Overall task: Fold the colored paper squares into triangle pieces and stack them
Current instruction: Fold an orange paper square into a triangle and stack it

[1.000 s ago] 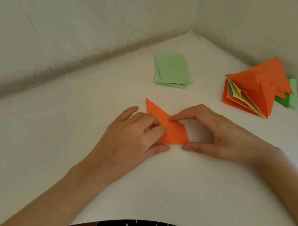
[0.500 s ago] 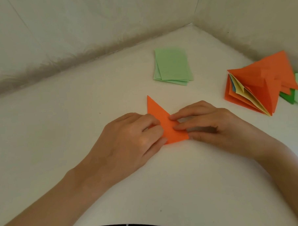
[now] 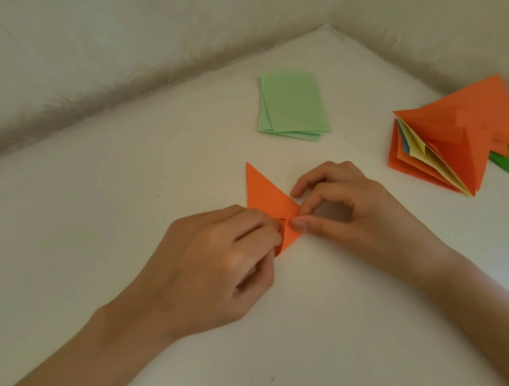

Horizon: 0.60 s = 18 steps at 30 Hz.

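The left hand pinches the near flap of the half-folded orange paper piece on the white tabletop, while the right hand nips its crease between thumb and forefinger, likely to sharpen the fold. Bare table surrounds them. The light green paper sheets lie beyond, and the stack of folded orange triangles sits well apart, far right.

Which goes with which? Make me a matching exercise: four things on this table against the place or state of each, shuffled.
Things:
1. orange paper
2. light green sheets
3. pile of folded pieces
4. dark green piece

States:
A. peeking out at the pile's right side
B. held between the left hand and right hand
C. lying flat, untouched, toward the back
D. fanned open, yellow and blue layers showing

Pairs: 1-B, 2-C, 3-D, 4-A
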{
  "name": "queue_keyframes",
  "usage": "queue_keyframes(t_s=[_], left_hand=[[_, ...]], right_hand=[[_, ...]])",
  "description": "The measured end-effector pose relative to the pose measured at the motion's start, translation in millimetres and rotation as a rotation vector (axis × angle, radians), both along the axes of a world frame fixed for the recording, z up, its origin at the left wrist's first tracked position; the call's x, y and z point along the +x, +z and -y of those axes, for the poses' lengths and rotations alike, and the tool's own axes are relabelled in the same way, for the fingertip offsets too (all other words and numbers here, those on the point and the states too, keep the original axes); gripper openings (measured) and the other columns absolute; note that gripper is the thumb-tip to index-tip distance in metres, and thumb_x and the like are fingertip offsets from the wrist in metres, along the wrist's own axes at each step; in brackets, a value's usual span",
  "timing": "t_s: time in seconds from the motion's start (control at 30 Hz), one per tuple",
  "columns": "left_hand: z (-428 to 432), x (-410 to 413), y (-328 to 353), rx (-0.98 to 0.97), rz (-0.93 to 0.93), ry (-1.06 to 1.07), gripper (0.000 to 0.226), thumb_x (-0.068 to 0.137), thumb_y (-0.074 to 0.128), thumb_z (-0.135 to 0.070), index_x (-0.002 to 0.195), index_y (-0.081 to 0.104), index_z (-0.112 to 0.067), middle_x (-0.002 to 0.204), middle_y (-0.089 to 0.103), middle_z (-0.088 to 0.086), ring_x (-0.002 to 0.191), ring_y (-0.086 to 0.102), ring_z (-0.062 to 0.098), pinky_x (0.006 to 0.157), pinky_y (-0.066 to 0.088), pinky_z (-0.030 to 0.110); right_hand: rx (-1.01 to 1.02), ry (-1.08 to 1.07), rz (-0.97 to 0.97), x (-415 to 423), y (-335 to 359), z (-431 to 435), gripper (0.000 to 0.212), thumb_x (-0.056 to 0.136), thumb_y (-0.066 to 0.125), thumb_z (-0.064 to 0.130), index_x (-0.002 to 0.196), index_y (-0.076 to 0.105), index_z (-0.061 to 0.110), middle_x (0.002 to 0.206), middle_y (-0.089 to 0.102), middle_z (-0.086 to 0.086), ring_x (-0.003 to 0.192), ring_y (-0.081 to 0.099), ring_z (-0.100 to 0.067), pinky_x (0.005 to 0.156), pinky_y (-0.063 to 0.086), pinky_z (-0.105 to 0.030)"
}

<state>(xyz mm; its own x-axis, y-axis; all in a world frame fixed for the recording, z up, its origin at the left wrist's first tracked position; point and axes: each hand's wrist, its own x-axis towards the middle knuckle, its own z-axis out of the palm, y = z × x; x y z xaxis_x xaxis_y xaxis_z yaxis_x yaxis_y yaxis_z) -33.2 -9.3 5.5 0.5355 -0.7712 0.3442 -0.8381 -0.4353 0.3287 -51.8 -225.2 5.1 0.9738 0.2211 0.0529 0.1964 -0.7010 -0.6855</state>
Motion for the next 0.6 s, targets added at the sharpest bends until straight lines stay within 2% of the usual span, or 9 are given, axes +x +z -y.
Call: queue_keyframes(t_s=[0.07,0.17,0.23,0.3,0.37,0.5,0.6], left_hand=[[-1.4,-1.1,1.5,0.017,-0.013,-0.016,0.018,0.083,0.051,-0.014,0.089,0.068,-0.015,0.09,0.068,-0.005,0.073,0.064,0.018,0.05,0.049,0.033],[-1.7,0.1,-0.7,0.022,0.026,-0.029,0.026,0.083,0.049,-0.014,0.107,0.059,-0.019,0.094,0.064,-0.002,0.07,0.057,0.017,0.048,0.046,0.032],[-2.1,2.2,-2.7,0.011,0.074,-0.025,0.03,0.083,0.049,-0.012,0.111,0.058,-0.018,0.096,0.063,0.004,0.074,0.054,0.019,0.06,0.047,0.031],[-2.7,4.2,-3.9,-0.002,0.09,0.002,0.026,0.08,0.051,-0.009,0.1,0.067,-0.01,0.105,0.063,0.012,0.089,0.057,0.027,0.08,0.046,0.032],[-2.6,5.6,-5.1,0.006,0.053,0.036,0.024,0.078,0.05,-0.01,0.094,0.067,-0.006,0.118,0.062,0.016,0.105,0.057,0.03,0.093,0.043,0.034],[-4.5,6.5,-7.7,0.04,-0.036,0.026,0.032,0.078,0.046,-0.014,0.109,0.055,-0.012,0.123,0.064,0.008,0.116,0.057,0.021,0.1,0.04,0.036],[-6.1,7.2,-8.0,0.069,-0.024,0.008,0.036,0.081,0.042,-0.014,0.116,0.052,-0.016,0.125,0.063,0.009,0.118,0.058,0.024,0.1,0.039,0.038]], right_hand=[[-0.048,0.009,0.063,-0.2,-2.9,-1.9,0.029,0.076,0.061,0.054,0.075,0.064,0.026,0.104,0.053,0.023,0.101,0.043,-0.001,0.087,0.032,-0.013],[-0.084,0.026,0.125,0.5,-5.0,-3.0,0.028,0.078,0.052,0.053,0.075,0.061,0.026,0.1,0.051,0.021,0.096,0.043,-0.004,0.085,0.037,-0.022],[-0.107,0.041,0.165,0.9,-6.2,-3.2,0.027,0.08,0.052,0.051,0.076,0.06,0.026,0.1,0.049,0.019,0.095,0.043,-0.007,0.082,0.039,-0.023],[-0.105,0.046,0.179,1.5,-7.4,-3.4,0.025,0.08,0.053,0.051,0.075,0.059,0.026,0.101,0.049,0.017,0.094,0.042,-0.006,0.081,0.038,-0.023],[-0.104,0.044,0.186,2.0,-8.6,-3.5,0.026,0.079,0.054,0.05,0.075,0.059,0.026,0.101,0.049,0.017,0.093,0.042,-0.008,0.08,0.038,-0.025],[-0.12,0.054,0.202,2.6,-9.5,-3.5,0.028,0.079,0.055,0.049,0.075,0.06,0.022,0.101,0.049,0.015,0.092,0.042,-0.009,0.08,0.036,-0.024],[-0.12,0.076,0.191,4.5,-8.5,-2.8,0.027,0.079,0.055,0.049,0.075,0.059,0.022,0.1,0.048,0.014,0.091,0.041,-0.009,0.08,0.034,-0.022]])
